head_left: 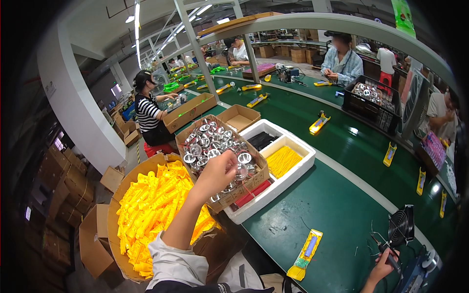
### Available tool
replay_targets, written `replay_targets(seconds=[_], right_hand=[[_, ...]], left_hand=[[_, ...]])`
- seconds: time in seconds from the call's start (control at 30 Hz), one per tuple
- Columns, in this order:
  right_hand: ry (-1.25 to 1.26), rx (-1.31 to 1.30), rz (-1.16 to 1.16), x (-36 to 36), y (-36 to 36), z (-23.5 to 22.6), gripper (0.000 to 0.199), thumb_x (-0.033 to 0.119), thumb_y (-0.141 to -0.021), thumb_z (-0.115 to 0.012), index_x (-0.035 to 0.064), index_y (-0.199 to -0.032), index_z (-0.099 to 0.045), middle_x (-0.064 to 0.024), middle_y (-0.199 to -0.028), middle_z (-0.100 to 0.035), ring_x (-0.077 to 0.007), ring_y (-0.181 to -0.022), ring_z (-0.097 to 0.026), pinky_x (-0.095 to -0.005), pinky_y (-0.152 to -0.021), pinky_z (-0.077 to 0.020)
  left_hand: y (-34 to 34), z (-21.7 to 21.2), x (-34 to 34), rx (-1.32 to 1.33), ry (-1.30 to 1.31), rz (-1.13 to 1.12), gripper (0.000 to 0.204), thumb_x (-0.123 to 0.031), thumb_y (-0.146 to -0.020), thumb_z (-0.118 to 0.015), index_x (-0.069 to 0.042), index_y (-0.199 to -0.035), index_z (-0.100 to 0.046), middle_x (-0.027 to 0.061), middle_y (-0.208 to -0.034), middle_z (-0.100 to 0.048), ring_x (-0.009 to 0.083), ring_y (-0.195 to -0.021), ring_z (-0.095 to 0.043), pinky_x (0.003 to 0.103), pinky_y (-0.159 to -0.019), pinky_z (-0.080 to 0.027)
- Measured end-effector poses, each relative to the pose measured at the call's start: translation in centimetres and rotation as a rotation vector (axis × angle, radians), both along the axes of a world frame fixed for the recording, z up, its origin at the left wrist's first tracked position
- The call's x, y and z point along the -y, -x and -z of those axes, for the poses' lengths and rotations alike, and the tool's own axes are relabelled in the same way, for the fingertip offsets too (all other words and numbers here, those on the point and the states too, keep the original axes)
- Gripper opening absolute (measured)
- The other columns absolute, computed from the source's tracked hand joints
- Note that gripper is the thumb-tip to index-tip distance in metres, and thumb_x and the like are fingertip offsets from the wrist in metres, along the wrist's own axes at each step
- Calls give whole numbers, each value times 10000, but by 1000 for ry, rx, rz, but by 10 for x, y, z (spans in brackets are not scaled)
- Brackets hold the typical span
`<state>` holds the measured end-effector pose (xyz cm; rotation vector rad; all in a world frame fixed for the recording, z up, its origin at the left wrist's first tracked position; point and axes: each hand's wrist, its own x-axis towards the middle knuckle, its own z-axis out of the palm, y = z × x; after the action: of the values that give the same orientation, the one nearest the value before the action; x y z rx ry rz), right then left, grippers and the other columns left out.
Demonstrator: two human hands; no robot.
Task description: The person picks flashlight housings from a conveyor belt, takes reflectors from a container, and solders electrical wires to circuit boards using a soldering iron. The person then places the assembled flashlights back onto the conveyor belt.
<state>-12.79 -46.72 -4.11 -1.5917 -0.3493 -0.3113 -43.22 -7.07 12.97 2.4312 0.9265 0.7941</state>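
My left hand (218, 172) reaches over a cardboard box (259, 178) heaped with silver lamp reflectors (210, 141). Its fingers are closed on one silver reflector (241, 171) at the box's near right side. At the lower right, my right hand (382, 267) is wrapped round a soldering iron (392, 258), its tip pointing up and left. Between the hands, a yellow flashlight housing (296, 271) lies on the green table. A blue-violet battery (310, 246) and a green circuit board (301, 262) sit inside it, with a thin wire sticking out.
A big carton of yellow housings (156, 210) stands at the left. A white foam tray (307, 163) holds yellow wires (283, 161) and black wires (262, 140). A small black fan (401, 224) stands near the iron. Yellow housings (320, 123) lie along a green conveyor; co-workers sit beyond.
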Motion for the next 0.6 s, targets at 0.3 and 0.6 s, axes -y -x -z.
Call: replay_targets(seconds=[0.3, 0.6], right_hand=[[-73, -51, -35, -10, 8, -11, 104, 97, -810, -550, 36, -846, -474, -12, -615, -483, -38, -475, -431, -153, -409, -328], [-60, 4, -107, -10, 12, -20, 82, 53, -806, -533, 17, -811, -460, -22, -633, -482, -51, -482, -456, -163, -427, -366]], left_hand=[[-17, 86, 118, -14, 276, 103, 182, -60, -713, -564, -11, -887, -538, 73, -714, -535, 127, -545, -524, 256, -498, -423], [-13, 145, 191, 144, 173, -1, 238, -139, -715, -615, -22, -909, -544, 70, -719, -533, 164, -573, -509, 268, -512, -427]])
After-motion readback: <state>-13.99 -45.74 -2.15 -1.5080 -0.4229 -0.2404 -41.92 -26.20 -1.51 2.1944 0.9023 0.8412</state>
